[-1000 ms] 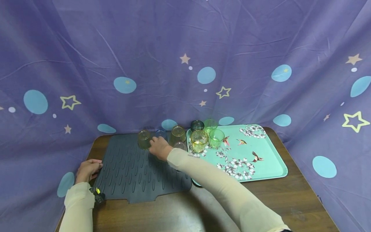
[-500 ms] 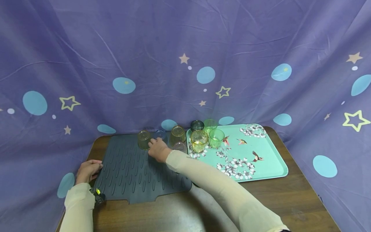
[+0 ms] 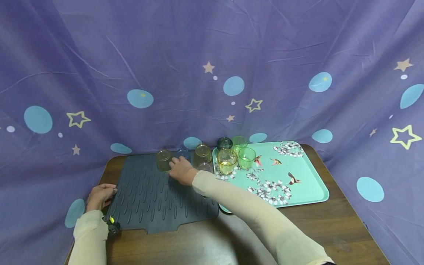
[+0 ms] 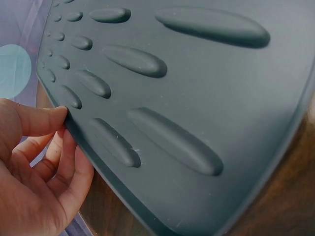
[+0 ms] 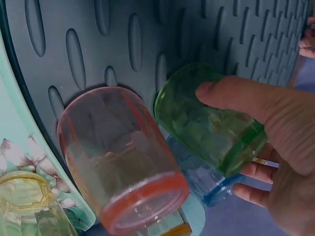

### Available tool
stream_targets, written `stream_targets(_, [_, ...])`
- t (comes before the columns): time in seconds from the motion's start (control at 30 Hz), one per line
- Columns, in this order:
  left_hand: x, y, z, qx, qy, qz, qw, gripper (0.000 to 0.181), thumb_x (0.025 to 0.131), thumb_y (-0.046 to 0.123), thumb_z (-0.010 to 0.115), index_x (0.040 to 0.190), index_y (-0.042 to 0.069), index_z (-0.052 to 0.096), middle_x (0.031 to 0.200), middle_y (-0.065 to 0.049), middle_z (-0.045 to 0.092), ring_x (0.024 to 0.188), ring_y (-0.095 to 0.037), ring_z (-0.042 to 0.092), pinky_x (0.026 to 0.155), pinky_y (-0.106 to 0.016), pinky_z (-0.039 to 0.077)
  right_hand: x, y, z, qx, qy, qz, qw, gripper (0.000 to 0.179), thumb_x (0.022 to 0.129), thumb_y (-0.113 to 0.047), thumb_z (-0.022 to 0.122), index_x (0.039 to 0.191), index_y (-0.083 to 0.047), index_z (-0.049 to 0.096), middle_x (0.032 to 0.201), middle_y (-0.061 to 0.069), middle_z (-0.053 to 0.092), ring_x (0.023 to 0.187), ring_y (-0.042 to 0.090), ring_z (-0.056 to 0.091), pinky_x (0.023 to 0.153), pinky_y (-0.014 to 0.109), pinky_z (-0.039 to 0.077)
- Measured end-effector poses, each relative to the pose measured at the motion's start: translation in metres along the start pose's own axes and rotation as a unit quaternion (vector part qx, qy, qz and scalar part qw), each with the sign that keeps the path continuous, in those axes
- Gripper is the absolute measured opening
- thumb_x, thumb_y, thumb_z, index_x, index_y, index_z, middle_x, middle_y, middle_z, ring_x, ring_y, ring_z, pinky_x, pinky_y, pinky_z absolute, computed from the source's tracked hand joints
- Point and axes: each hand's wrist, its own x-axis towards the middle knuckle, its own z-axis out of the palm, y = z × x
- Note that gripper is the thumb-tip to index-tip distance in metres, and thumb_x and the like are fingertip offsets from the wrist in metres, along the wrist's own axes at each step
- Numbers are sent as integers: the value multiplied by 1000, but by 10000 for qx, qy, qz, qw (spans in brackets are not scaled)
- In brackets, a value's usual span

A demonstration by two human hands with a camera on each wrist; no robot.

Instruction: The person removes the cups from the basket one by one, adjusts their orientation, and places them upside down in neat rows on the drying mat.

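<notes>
My right hand (image 3: 182,171) holds a green glass (image 5: 209,123) upside down on the dark ribbed drying mat (image 3: 145,198), thumb on the near side and fingers on the far side. Beside it stands an inverted pink glass (image 5: 115,142). Behind the green one is a blue glass (image 5: 202,184), partly hidden. In the head view, inverted amber glasses stand left (image 3: 163,162) and right (image 3: 202,154) of the blue one, along the mat's back edge. At the mat's left edge, my left hand (image 3: 99,197) pinches the rim between thumb and fingers.
A mint tray (image 3: 308,184) with flowers and birds lies right of the mat. On its left part stand a yellow glass (image 3: 227,162), green glasses (image 3: 246,158) and a dark glass (image 3: 225,143), mouths up. A purple curtain (image 3: 172,73) hangs close behind the table.
My right hand has shifted very slightly left, and more of the blue glass shows behind it. The left hand keeps its place at the mat's edge.
</notes>
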Motion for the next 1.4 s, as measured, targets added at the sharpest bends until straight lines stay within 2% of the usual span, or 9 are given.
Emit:
stream_targets(0.2, [-2, 0, 0, 8, -14, 43, 10000, 31, 94, 8, 61, 122, -5, 60, 117, -24, 61, 108, -36, 58, 77, -42, 57, -15, 22, -3, 453, 240, -149, 9986, 79, 87, -44, 79, 155, -35, 40, 157, 1, 40, 136, 20, 40, 114, 38, 43])
stream_targets(0.37, [-2, -1, 0, 47, -35, 104, 9999, 32, 93, 9, 61, 122, -5, 61, 115, -23, 62, 106, -35, 60, 73, -37, 57, -36, 51, -7, 1225, 635, -139, 9903, 84, 82, -50, 82, 154, -32, 41, 156, 5, 40, 139, 24, 39, 111, 41, 44])
stream_targets(0.5, [-2, -1, -1, 30, -62, 127, 9999, 32, 93, 8, 62, 122, -6, 60, 116, -24, 62, 106, -35, 60, 78, -42, 58, -59, 80, -6, 2111, 1102, -14, 9712, 79, 81, -49, 83, 149, -30, 47, 144, 4, 47, 127, 23, 44, 102, 40, 46])
stream_targets(0.67, [0, -2, -2, -13, -45, 101, 9999, 30, 92, 6, 62, 120, -6, 61, 110, -21, 64, 103, -33, 60, 78, -43, 57, -93, 114, 2, 3196, 1573, 260, 9341, 77, 80, -45, 86, 146, -25, 53, 136, 7, 50, 111, 25, 44, 90, 41, 45])
stream_targets(0.8, [1, -2, -1, 5, -15, 119, 9999, 29, 92, 6, 62, 118, -6, 61, 111, -22, 64, 102, -33, 62, 78, -44, 58, -119, 137, 18, 3895, 1856, 654, 8997, 73, 81, -40, 85, 146, -24, 53, 141, 8, 50, 119, 26, 46, 96, 45, 47])
stream_targets(0.9, [0, -2, 0, 27, -13, 118, 9999, 30, 92, 6, 61, 119, -6, 60, 115, -24, 62, 105, -35, 61, 81, -47, 58, -138, 150, 33, 4467, 2068, 953, 8652, 70, 82, -36, 85, 145, -26, 54, 142, 9, 49, 122, 28, 45, 96, 49, 49])
stream_targets(1.17, [-1, -2, 1, 67, -50, 108, 9999, 30, 94, 7, 60, 122, -6, 59, 122, -27, 58, 111, -39, 57, 89, -53, 57, -177, 172, 89, 5890, 2709, 1495, 7466, 75, 84, -24, 84, 148, -13, 47, 140, 18, 46, 130, 38, 43, 110, 58, 42])
stream_targets(1.27, [-2, -2, 0, 57, -55, 140, 9999, 30, 94, 7, 60, 121, -6, 59, 118, -25, 60, 109, -37, 58, 86, -51, 57, -188, 173, 114, 6348, 2681, 1748, 7032, 80, 84, -22, 84, 152, -13, 41, 144, 19, 42, 131, 38, 44, 109, 59, 42])
stream_targets(1.4, [-2, -3, -1, 12, -82, 158, 9998, 29, 92, 6, 61, 118, -6, 60, 111, -22, 63, 106, -36, 59, 82, -49, 57, -199, 166, 145, 6817, 2544, 2045, 6548, 87, 85, -22, 83, 155, -17, 33, 150, 21, 37, 134, 43, 42, 109, 64, 39])
